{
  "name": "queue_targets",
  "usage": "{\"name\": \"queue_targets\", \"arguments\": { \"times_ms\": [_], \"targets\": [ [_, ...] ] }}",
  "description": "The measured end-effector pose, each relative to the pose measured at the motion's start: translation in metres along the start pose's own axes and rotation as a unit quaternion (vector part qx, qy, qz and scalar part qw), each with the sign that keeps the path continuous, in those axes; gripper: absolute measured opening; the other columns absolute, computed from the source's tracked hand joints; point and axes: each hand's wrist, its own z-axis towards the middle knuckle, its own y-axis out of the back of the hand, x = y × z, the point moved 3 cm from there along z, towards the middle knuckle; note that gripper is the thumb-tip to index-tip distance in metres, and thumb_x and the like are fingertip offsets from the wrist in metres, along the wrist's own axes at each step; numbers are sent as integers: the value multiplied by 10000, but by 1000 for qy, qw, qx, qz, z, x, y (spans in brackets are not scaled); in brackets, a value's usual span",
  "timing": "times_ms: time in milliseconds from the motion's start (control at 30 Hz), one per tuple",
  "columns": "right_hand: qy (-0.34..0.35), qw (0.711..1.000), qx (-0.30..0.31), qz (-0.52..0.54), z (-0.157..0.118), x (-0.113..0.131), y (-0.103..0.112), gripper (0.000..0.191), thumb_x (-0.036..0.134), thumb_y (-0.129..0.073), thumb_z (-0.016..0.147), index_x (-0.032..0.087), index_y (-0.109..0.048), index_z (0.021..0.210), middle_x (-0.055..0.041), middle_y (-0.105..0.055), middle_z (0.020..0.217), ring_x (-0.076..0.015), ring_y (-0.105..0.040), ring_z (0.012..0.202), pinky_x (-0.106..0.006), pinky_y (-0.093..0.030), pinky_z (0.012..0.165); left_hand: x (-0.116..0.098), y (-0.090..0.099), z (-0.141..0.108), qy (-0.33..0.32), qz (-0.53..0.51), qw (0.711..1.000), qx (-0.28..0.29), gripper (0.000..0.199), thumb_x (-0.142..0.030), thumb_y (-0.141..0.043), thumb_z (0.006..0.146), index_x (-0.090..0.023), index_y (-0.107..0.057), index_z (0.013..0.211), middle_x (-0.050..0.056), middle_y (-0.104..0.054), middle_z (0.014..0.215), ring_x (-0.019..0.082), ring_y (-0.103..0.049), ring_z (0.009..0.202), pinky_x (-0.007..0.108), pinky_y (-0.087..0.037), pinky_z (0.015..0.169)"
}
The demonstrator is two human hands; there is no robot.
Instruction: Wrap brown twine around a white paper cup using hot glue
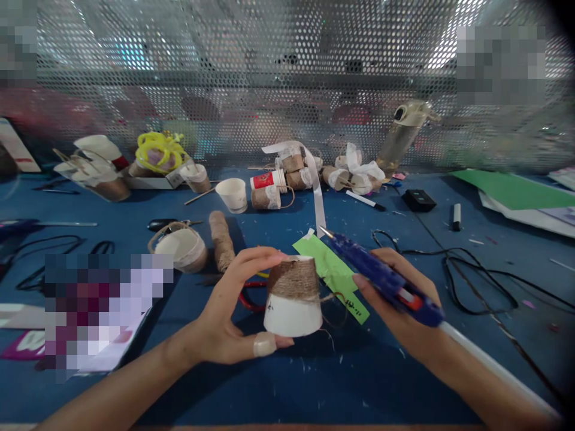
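My left hand point(229, 314) grips a white paper cup point(294, 316) turned upside down, thumb at its rim and fingers at its base. Brown twine point(291, 278) is wound around the upper half of the cup, and a loose strand trails off its right side. In my right hand point(399, 293) is a blue hot glue gun point(381, 272), its metal tip pointing up and left, apart from the cup. A glue stick point(494, 365) sticks out from its back end. Behind the cup lies a green paper strip point(332, 275) with handwriting.
A twine roll point(221, 239) and a twine-handled cup point(182, 246) stand left of centre. Several twine-wrapped cups point(299, 170) lie farther back, near a water bottle point(402, 134). Black cable point(453, 281) loops on the right. Green paper point(516, 188) lies at the far right.
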Motion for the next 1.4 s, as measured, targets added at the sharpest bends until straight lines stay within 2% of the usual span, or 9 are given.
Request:
{"name": "queue_targets", "arguments": {
  "times_ms": [100, 200, 400, 533, 800, 1033, 1133, 1267, 1400],
  "targets": [
    [11, 996, 35, 86, -2, 7, 0, 145, 139, -652, 854, 240, -549, 850, -12, -592, 854, -159, -573, 724, -294, -478, 657, 2, 0, -3, -6, -26, 999, -44, 886, -334, -866, 658, -281, -455, 1442, 109, -550, 1349, 327, -488, 1275, 490, -427, 1103],
    [45, 988, 71, 127, -3, 12, 1, 160, 139, -638, 834, 237, -514, 809, 4, -558, 768, -150, -548, 666, -285, -458, 602, 4, -1, -3, -7, -41, 998, -57, 866, -342, -852, 672, -290, -457, 1441, 103, -524, 1374, 331, -473, 1284, 521, -413, 1124],
    [107, 984, 116, 87, -6, 10, 0, 190, 224, -624, 835, 237, -445, 774, 7, -502, 692, -148, -501, 594, -277, -386, 524, 8, 2, -6, -28, -23, 998, -44, 916, -298, -870, 651, -274, -435, 1458, 135, -500, 1391, 344, -480, 1275, 602, -415, 1118],
    [127, 983, 122, 61, -9, 7, 0, 207, 178, -619, 827, 238, -427, 776, 6, -487, 699, -147, -499, 604, -284, -385, 553, 8, 4, -6, -41, -9, 998, -41, 936, -276, -873, 634, -255, -439, 1463, 148, -494, 1386, 356, -498, 1262, 620, -428, 1111],
    [129, 984, 119, -16, -10, 6, 3, 208, 180, -603, 807, 244, -407, 780, 22, -423, 689, -129, -438, 568, -276, -314, 539, -3, 9, 8, -132, 38, 990, -21, 1012, -210, -912, 582, -213, -438, 1476, 128, -550, 1345, 297, -520, 1220, 571, -458, 1124],
    [137, 982, 121, -44, -12, 8, 3, 232, 132, -584, 786, 246, -382, 782, 25, -415, 690, -126, -435, 565, -268, -317, 542, -13, 11, 17, -188, 129, 974, -8, 959, -327, -911, 623, -177, -445, 1448, 129, -596, 1274, 283, -575, 1188, 514, -501, 1085],
    [151, 981, 115, -39, -12, 7, 2, 227, 144, -590, 786, 244, -386, 782, 26, -409, 685, -125, -439, 563, -264, -321, 536, -15, 11, 18, -185, 155, 971, -2, 901, -347, -885, 671, -187, -441, 1439, 136, -607, 1260, 289, -584, 1183, 518, -521, 1049],
    [199, 974, 84, -60, -10, 3, -2, 198, 180, -550, 862, 243, -390, 764, 33, -399, 655, -110, -417, 518, -244, -294, 480, -15, 10, 17, -190, 182, 965, -2, 857, -393, -876, 685, -172, -463, 1403, 144, -613, 1247, 289, -595, 1175, 511, -541, 1022],
    [268, 960, 45, -71, -7, 3, -5, 258, 161, -509, 915, 254, -359, 727, 51, -364, 606, -106, -385, 476, -232, -278, 434, -13, 9, 17, -191, 168, 967, -4, 886, -361, -895, 660, -155, -463, 1404, 143, -621, 1234, 289, -599, 1175, 509, -541, 1028]
  ]
}}
